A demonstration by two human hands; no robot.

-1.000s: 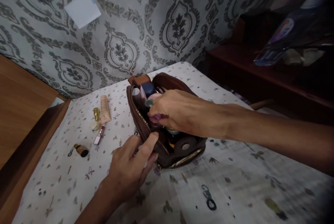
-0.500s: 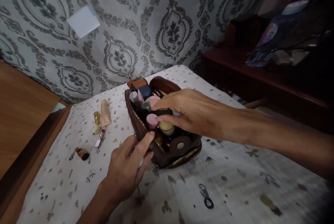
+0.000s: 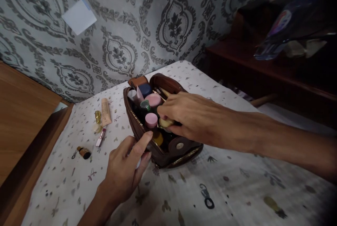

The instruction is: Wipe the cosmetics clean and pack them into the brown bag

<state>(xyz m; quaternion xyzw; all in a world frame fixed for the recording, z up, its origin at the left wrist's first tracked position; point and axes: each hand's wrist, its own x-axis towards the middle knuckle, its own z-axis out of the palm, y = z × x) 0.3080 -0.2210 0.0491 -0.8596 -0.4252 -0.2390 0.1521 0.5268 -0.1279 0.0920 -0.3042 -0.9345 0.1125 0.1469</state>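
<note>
An unzipped brown cosmetic bag (image 3: 137, 122) stands on the bed, filled with jars, bottles and brushes. My left hand (image 3: 126, 170) grips its near left side, index finger on the zipped rim and thumb outside. Something small and pale shows between those fingers; I cannot make it out. My right hand (image 3: 181, 113) reaches into the bag from the right, fingers closed around a yellow-lidded jar (image 3: 165, 123), which they partly cover. Beside it are a pink-capped jar (image 3: 151, 120), a green-necked bottle (image 3: 145, 105), a round pink container (image 3: 153, 100) and a dark blue lid (image 3: 144, 89).
Left of the bag lie a beige tube (image 3: 106, 111), a gold-coloured cosmetic (image 3: 98, 117), a lipstick (image 3: 100, 137) and a small dark-capped bottle (image 3: 84, 152). A clear plastic bottle (image 3: 279, 26) stands on a dark red shelf (image 3: 237, 61) at the right. Patterned wallpaper rises behind.
My right hand's fingers have curled down around the yellow-lidded jar, moving off the pink-capped one. My left hand stays at the rim. The view has shifted slightly.
</note>
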